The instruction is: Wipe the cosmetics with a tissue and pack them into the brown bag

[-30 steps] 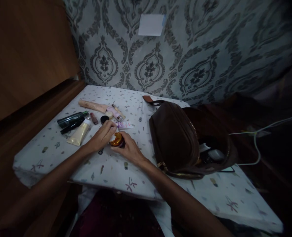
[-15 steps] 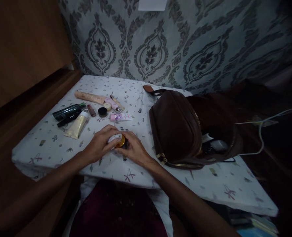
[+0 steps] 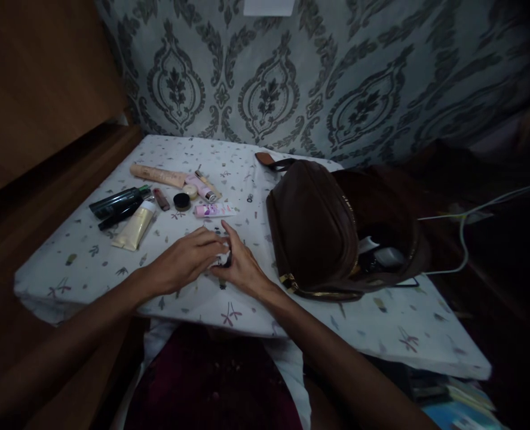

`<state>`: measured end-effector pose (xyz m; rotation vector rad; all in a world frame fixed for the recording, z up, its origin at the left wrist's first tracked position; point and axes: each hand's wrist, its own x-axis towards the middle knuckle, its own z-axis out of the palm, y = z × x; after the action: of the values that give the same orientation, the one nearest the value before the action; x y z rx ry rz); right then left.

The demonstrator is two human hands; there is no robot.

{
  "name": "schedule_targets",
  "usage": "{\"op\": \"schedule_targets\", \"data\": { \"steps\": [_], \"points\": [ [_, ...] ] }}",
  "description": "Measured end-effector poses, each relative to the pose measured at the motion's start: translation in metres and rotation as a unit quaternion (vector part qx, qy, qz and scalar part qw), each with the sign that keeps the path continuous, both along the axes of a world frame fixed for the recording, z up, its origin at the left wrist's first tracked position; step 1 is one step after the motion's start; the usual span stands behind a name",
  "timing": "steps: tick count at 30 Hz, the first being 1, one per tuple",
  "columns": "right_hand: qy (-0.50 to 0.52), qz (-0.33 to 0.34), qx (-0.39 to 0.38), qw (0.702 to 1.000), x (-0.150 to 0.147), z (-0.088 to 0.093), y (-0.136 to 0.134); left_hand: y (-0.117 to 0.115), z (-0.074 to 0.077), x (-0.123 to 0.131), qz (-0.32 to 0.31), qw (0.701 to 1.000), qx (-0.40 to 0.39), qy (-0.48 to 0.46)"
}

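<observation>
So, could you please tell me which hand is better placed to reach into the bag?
The right hand, I'd judge: it is nearer the open bag, while the left hand is farther off. Both hold a small, mostly hidden item, so the right would need freeing first.

The left forearm (image 3: 98, 313) and right forearm (image 3: 331, 358) slant inward from the lower corners to hands almost meeting before the torso, the left hand (image 3: 190, 261) back-up with fingers bent toward the right hand (image 3: 245, 267), which is half-cupped, one digit pointing forward.
</observation>
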<state>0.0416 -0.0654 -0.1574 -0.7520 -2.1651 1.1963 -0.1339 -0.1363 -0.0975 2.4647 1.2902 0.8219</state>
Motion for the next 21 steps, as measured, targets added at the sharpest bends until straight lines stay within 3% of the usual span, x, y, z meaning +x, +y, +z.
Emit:
{"op": "schedule_targets", "data": {
  "steps": [5, 9, 17, 21],
  "points": [
    [-0.002, -0.015, 0.012, 1.0, -0.001, -0.001, 0.001, 0.021, 0.0, -0.006, 0.053, 0.995, -0.069, -0.043],
    [-0.009, -0.019, 0.004, 1.0, -0.002, -0.003, 0.0, 0.022, -0.005, -0.017, 0.112, 0.985, -0.108, -0.069],
    [-0.004, -0.011, 0.002, 1.0, -0.002, -0.002, -0.001, -0.012, -0.017, -0.024, 0.216, 0.96, -0.144, -0.1],
    [-0.026, -0.021, 0.056, 0.998, -0.003, -0.005, 0.0, -0.032, -0.022, -0.018, 0.249, 0.952, -0.132, -0.122]
  ]
}}
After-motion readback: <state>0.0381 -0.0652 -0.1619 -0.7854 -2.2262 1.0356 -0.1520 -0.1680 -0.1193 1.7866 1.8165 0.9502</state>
